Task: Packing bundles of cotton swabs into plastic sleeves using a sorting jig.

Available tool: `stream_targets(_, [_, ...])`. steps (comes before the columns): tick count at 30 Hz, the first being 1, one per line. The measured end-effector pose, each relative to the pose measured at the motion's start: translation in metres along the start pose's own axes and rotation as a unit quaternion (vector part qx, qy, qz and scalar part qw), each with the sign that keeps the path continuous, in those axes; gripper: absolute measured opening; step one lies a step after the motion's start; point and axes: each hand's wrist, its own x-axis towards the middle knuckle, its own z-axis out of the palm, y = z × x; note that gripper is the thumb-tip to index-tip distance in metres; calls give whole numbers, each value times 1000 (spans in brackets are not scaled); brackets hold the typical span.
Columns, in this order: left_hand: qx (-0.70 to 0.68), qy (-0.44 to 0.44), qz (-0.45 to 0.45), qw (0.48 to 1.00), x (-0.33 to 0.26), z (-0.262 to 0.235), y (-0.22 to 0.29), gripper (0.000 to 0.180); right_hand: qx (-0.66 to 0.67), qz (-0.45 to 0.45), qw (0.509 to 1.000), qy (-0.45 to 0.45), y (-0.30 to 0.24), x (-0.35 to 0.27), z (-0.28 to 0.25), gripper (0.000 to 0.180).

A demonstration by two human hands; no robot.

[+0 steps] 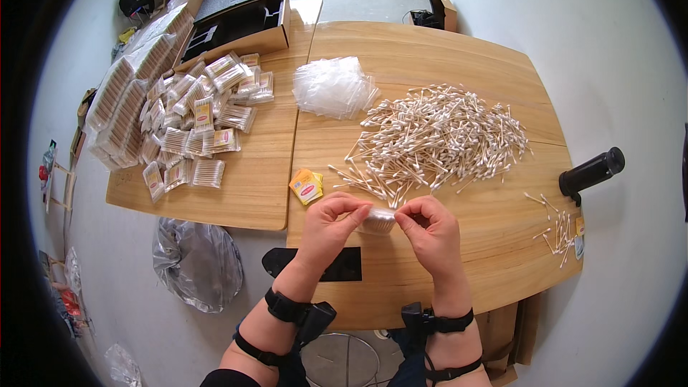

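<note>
Between my hands, over the near middle of the table, is a small clear plastic bag of cotton swabs [378,222]. My left hand [332,223] pinches the bag's top left corner between thumb and fingers. The opposite corner is pinched by my right hand [431,231]. Whether the bag's top is sealed is too small to tell. Just beyond lies a big loose heap of cotton swabs [448,136], with white tips and wooden sticks. Yellow and orange cards [307,185] form a small stack left of my left hand. Empty clear bags [334,86] are piled farther back.
Filled swab packs [204,111] are heaped on the left table, beside stacked bundles [129,104] and an open cardboard box [236,11]. At right stand a black cylinder [591,172] and a few scattered swabs [562,236]. A grey plastic sack [197,265] sits below the left table.
</note>
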Motion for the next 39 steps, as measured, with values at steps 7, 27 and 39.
stream_targets(7, [-9, 11, -1, 1000, -2, 3, 3, 12, -66, -59, 996, -14, -7, 2, 0, 6])
stream_targets(27, [108, 23, 69, 991, 0, 2, 8, 8, -84, -68, 994, -23, -7, 2, -2, 7])
stream_targets(39, [132, 19, 173, 976, -3, 14, 0, 7, -106, -80, 990, -45, -10, -4, 8, 8])
